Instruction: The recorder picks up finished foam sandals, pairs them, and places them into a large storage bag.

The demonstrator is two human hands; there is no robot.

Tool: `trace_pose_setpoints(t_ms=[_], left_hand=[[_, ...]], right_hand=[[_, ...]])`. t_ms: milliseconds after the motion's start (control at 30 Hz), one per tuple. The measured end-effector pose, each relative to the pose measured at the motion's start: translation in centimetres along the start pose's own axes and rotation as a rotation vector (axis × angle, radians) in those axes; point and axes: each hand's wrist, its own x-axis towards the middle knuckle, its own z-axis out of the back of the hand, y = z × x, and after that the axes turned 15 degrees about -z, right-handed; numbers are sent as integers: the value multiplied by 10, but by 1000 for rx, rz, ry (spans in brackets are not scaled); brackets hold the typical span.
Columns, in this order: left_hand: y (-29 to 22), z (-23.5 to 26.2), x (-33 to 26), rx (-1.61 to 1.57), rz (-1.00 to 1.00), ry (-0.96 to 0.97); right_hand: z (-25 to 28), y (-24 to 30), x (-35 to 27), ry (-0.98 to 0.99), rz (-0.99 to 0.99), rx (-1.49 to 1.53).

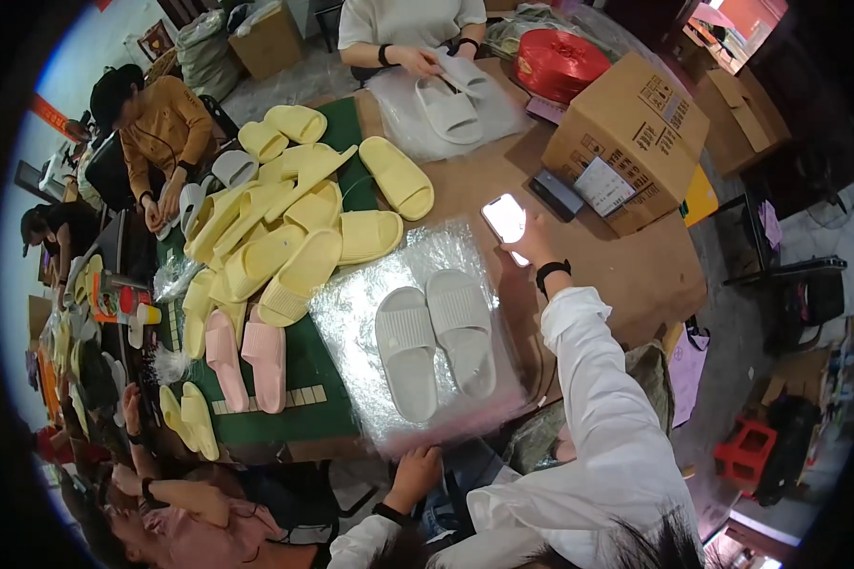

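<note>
Phone (pixel 505 221), one, slim, with screen lit: located over the brown table (pixel 636 284), right of the grey slippers; cannot tell whether it rests on the surface. Right hand (pixel 535 241), white sleeve, dark wristband: fingers grasping the phone by its lower right edge. Left hand (pixel 416 474), dark wristband: at the near table edge, just beside the plastic film; fingers bent, but cannot tell whether they grip the film or are free. Grey slippers (pixel 409 358), one pair, ribbed straps: side by side, soles down, on the plastic film (pixel 348 318), clear and glossy. Yellow slippers (pixel 300 275), many: heaped left of and beyond the film, largely on a green mat (pixel 304 375). Pink slippers (pixel 264 360), one pair: on the mat, near the heap. Carton (pixel 626 142), brown, printed: at the right, a small dark box (pixel 556 195) by its near left side. Roll (pixel 562 64), red: beyond the carton. Co-worker (pixel 413 28), white top, across the table: hands at another grey pair (pixel 451 104).
</note>
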Motion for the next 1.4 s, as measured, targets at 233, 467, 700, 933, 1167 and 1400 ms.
trace_pose_setpoints(t_ms=[233, 467, 700, 933, 1167, 1400], left_hand=[[1, -8, 3, 114, -24, -51], [-4, -11, 6, 259, -165, 42], [15, -17, 10, 444, -251, -2], [29, -9, 16, 570, -432, -12], [58, -22, 19, 707, -480, 322], [61, -12, 18, 743, -514, 272]], right_hand=[[10, 1, -3, -1, 43, -43], [15, 20, -42, -266, -18, -152], [-3, 22, -246, 646, 189, 179], [-73, 76, -297, 301, 216, 111], [-73, 93, -266, 81, 25, -33], [-4, 46, -322, 114, 228, 393]])
